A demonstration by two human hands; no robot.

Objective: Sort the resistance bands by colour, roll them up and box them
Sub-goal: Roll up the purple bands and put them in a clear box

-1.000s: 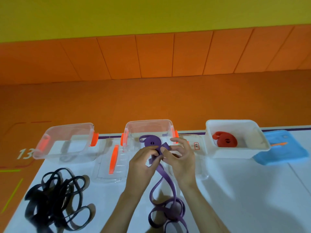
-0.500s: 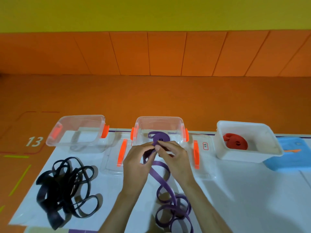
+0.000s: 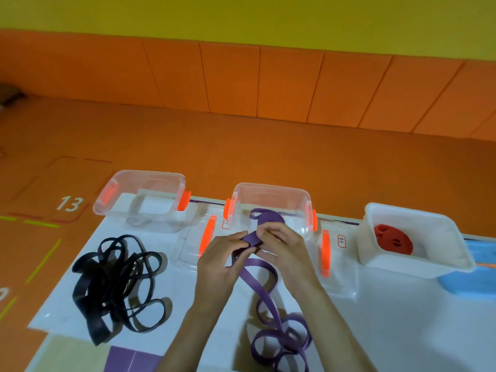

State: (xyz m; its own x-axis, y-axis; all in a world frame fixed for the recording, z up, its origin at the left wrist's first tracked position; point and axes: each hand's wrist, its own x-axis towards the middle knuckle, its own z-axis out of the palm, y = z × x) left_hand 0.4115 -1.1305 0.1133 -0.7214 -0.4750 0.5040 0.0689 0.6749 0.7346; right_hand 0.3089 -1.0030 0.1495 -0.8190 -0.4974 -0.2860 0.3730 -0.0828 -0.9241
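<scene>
Purple band [image 3: 257,275] is gripped at frame centre by the left hand [image 3: 218,260] and right hand [image 3: 285,248]; black bands [image 3: 115,283] are piled at lower left.

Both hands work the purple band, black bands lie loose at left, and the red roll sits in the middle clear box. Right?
No. The head view shows the red roll in the white box at right. The rest holds: left hand and right hand grip the purple band; black bands lie loose at left.
</scene>
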